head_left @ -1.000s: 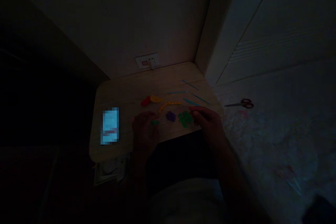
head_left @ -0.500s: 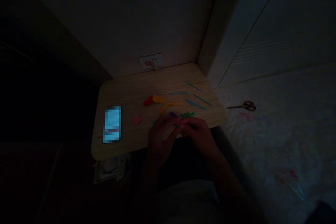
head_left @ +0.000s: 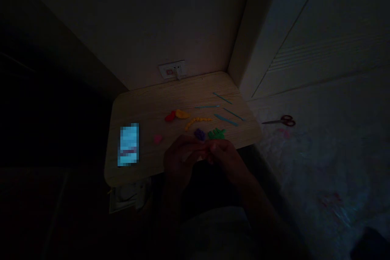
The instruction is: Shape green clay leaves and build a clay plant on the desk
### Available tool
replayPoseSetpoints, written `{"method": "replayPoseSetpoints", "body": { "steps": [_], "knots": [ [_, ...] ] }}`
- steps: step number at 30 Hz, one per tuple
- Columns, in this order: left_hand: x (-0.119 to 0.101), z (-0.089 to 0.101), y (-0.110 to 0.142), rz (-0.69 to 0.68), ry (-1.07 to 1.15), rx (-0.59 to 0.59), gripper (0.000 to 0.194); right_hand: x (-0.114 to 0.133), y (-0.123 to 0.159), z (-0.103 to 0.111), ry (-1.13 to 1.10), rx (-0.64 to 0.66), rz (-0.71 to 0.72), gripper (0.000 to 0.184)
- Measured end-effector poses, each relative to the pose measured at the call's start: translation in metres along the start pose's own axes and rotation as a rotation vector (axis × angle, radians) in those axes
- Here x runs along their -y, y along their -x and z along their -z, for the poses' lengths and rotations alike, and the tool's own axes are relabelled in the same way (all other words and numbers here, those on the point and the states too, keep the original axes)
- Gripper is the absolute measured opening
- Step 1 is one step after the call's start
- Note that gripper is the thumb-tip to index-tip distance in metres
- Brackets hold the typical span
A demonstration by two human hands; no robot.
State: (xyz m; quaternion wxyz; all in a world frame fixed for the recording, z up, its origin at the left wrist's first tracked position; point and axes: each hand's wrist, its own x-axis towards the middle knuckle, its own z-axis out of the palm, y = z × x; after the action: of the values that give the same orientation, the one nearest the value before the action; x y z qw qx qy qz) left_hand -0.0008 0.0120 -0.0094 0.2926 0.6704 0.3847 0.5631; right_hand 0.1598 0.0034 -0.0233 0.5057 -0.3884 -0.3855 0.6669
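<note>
Left hand [head_left: 179,157] and right hand [head_left: 228,156] are meeting just nearside of the purple clump [head_left: 200,133].
Both are sitting part-curled, fingertips touching; too dark to tell whether anything is being pinched between them. Clump is lying on the wooden table [head_left: 143,105]. Relative to it: green cluster [head_left: 216,133] is resting just right; orange beaded strip [head_left: 198,120] is curving just beyond; pink piece [head_left: 157,139] is sitting left; lit screen [head_left: 128,145] is glowing farther left; scissors [head_left: 284,121] are lying well off to the right.
</note>
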Motion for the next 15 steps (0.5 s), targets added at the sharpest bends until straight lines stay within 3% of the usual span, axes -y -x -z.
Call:
{"method": "replayPoseSetpoints", "body": {
  "steps": [6, 12, 15],
  "knots": [
    [0.015, 0.0, 0.001, 0.132, 0.24, -0.233, 0.032, 0.004, -0.004, 0.006, 0.003, -0.155, -0.036, 0.044],
    [0.014, -0.003, 0.005, 0.314, 0.273, -0.217, 0.033, 0.003, -0.006, 0.008, -0.01, -0.195, -0.046, 0.036],
    [0.012, -0.009, 0.007, 0.421, 0.378, -0.287, 0.033, 0.003, -0.006, 0.008, -0.015, -0.214, -0.032, 0.031]
  ]
}}
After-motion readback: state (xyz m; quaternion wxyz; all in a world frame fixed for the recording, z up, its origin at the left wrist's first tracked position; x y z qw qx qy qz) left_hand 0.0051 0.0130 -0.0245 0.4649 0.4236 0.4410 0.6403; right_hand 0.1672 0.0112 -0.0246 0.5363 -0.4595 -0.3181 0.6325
